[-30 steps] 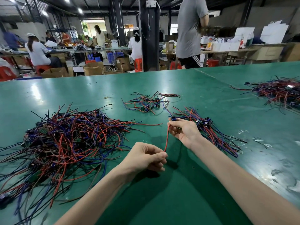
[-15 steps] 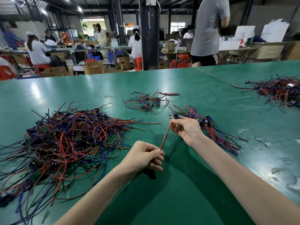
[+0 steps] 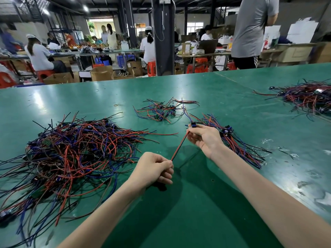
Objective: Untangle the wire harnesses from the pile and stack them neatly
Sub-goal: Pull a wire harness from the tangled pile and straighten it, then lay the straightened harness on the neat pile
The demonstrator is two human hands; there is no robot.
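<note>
Room on the desk (image 3: pixel 197 221)?
Glossy green surface is showing wide between the tangled pile (image 3: pixel 71 154) at left and the neat stack (image 3: pixel 238 145) at right.
And the hands?
The left hand (image 3: pixel 154 169) and the right hand (image 3: pixel 206 138) are each pinching one thin red-and-black wire harness (image 3: pixel 180 146), fingers (image 3: pixel 165 166) curled round it, holding it taut above that gap.

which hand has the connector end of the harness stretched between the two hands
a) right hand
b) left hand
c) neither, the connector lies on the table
A: the right hand pinches the harness just below its blue-black connector, while the left hand grips the loose wire end.
</note>
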